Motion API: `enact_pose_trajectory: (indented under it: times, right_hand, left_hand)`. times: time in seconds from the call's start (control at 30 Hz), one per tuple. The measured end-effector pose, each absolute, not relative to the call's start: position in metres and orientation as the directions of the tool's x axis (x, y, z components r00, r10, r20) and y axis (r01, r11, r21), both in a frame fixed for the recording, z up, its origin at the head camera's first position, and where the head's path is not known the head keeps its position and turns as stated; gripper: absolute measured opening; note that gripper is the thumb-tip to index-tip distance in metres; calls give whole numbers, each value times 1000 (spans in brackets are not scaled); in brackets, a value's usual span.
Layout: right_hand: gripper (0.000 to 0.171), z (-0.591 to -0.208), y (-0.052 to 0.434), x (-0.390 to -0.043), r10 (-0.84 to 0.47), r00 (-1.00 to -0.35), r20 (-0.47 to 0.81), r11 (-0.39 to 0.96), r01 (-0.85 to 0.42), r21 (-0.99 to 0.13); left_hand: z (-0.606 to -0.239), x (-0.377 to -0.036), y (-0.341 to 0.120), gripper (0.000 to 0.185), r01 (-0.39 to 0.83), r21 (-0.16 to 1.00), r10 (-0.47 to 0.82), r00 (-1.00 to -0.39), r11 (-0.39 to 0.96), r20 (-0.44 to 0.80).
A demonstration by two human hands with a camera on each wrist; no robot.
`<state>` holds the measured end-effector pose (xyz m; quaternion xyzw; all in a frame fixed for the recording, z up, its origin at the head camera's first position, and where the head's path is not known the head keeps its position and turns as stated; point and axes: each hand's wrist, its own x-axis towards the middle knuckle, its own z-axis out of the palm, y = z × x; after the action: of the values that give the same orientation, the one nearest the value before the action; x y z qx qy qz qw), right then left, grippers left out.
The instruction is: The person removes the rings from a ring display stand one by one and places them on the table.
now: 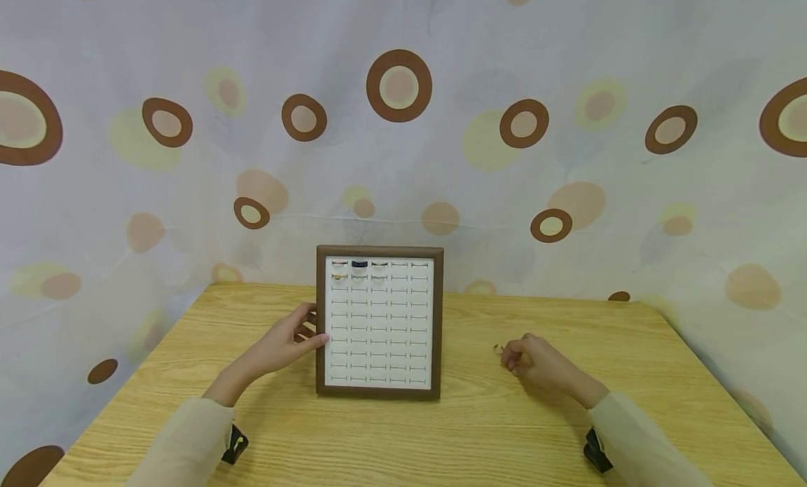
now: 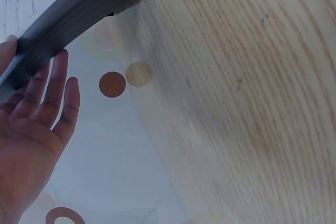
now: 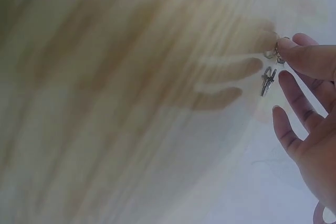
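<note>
A: How much of the ring display tray [image 1: 379, 322] is seen to be filled?

B: Only a few slots in the top two rows are occupied; the rest are judged still to be filled.

A: And the hands?

B: The brown-framed tray is steadied at its left edge by the left hand [image 1: 291, 340], fingers straight. Small metal rings [image 3: 270, 72] on the worktop [image 1: 479, 438], well right of the tray, are pinched at by the right hand [image 1: 536, 361].
</note>
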<state>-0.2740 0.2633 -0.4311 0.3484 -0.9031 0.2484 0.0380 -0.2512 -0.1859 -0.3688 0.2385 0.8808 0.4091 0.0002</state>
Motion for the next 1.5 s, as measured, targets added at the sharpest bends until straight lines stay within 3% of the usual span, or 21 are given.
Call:
enact_pose_trajectory:
  times: [0.5,0.7,1.0,1.5]
  right_hand:
    - [16,-421,259,-278,-574,-801,169,679,-581,-449]
    - [19,-399,249,-283,-567,-779,268,672,-626,-396]
    - [23,-357,214,-285,-530,-659,534,617,-732,-290]
    - [23,-321,148,-287,-586,-501,637,495,-843,-208]
  left_hand:
    - [-367,-249,-185,48,431,707,427,-882,561,198]
    - [-366,-249,-184,47,429,702,423,-884,568,198]
    - [-380,-259,-189,48,427,705,416,-887,566,202]
    - [-399,-274,-199,54,439,712,427,-879,548,213]
